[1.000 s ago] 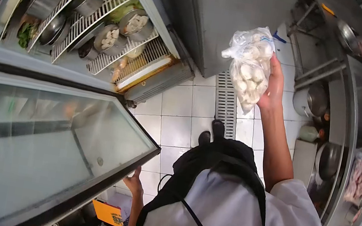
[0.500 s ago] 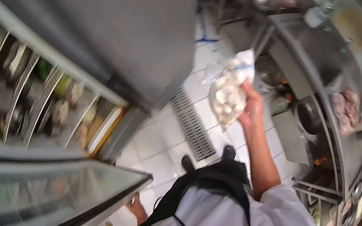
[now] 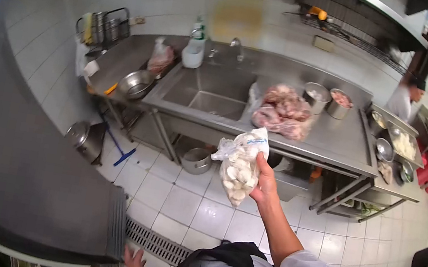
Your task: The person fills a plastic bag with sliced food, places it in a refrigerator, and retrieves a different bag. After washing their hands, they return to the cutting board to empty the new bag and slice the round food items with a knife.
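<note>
View has swung round from the fridge shelves since the earlier frame, so now the steel bench [image 3: 332, 139] with its sink [image 3: 211, 96] is dead ahead, and the clear plastic bag of white balls [image 3: 239, 169] has come down from up by the fridge to chest height. The right hand [image 3: 265, 184] has the bag pinched at its side, fingers curled round the plastic. It hangs in the air over the white floor tiles, in front of the bench and well clear of it.

The left hand [image 3: 134, 263] is low at the bottom edge of the shot with its fingers loosely spread. It's right by the corner of the gray fridge door [image 3: 23, 158] and the floor drain grate [image 3: 156, 242]. Can't tell if it touches the door.

On the bench there's a big bag of raw meat [image 3: 284, 112] just right of the sink, with two metal pots [image 3: 317, 97] behind it and a steel bowl [image 3: 136, 84] off to the left. Another person [image 3: 404, 98] is standing at the far end.
</note>
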{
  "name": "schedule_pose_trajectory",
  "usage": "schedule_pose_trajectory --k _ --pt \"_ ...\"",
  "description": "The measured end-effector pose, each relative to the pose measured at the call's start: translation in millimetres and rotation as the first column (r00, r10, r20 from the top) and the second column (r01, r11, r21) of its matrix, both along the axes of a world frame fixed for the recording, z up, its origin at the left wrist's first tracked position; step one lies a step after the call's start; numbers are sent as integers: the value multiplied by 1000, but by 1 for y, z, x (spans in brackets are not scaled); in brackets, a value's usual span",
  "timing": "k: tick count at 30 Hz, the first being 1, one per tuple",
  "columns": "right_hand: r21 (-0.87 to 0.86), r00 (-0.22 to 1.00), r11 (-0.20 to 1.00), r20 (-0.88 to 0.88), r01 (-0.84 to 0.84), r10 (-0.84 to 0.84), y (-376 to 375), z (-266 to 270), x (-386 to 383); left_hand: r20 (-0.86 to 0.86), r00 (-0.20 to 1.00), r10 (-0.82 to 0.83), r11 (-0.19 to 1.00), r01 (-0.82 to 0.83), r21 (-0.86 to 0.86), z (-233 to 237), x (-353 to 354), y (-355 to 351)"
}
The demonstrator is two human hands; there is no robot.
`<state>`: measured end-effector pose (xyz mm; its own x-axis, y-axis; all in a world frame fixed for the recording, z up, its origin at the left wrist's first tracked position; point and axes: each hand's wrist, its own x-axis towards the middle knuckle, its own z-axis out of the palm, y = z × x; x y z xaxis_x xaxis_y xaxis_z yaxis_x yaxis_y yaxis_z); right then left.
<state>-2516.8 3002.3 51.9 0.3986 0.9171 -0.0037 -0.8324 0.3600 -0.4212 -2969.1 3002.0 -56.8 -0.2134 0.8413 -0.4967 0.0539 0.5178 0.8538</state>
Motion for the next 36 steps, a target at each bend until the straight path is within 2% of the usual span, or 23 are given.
schedule_pose_trajectory --k 1,3,5,8,11,13,17,20,24,27,28,30,31,33,34,35,36 --pt "-7 997 997 33 71 -71 -8 5 20 119 980 -160 987 155 48 1 36 20" --pt "-17 974 978 94 209 -207 -28 21 65 102 908 -406 910 392 132 1 109 54" --pt "-46 917 922 133 385 -376 -52 39 109 49 829 -557 814 533 230 6 169 75" --pt "88 759 814 316 574 -569 -85 54 174 7 708 -707 671 666 326 16 247 91" --pt "136 579 650 343 748 -739 -109 86 204 38 516 -856 471 747 468 43 340 89" --pt "152 500 589 389 794 -774 -120 95 220 110 373 -921 376 781 498 68 392 79" --pt "165 392 502 440 849 -808 -126 102 247 188 167 -968 243 809 535 77 456 77" --pt "166 317 430 458 887 -831 -121 114 280 188 121 -975 203 836 510 73 494 87" --pt "253 290 420 425 871 -857 -99 158 342 185 66 -981 147 870 470 64 546 114" --pt "266 307 424 385 866 -870 -84 203 414 219 9 -976 109 886 451 63 591 136" --pt "311 314 460 418 832 -852 -80 220 442 225 -12 -974 93 889 449 64 607 143" --pt "280 307 440 412 853 -858 -71 265 489 234 -75 -969 50 872 486 76 640 153" --pt "272 290 406 382 872 -878 -68 288 518 239 -107 -965 30 862 506 82 657 154" --pt "360 172 355 450 863 -876 -63 334 567 244 -161 -956 -6 845 534 84 692 155" --pt "350 316 501 468 792 -826 -62 354 566 237 -188 -953 -31 840 541 88 707 154" --pt "236 297 461 507 855 -809 -69 360 576 228 -211 -951 -54 836 547 93 722 153" --pt "255 287 442 474 860 -832 -76 352 581 206 -231 -951 -82 831 550 103 732 152"
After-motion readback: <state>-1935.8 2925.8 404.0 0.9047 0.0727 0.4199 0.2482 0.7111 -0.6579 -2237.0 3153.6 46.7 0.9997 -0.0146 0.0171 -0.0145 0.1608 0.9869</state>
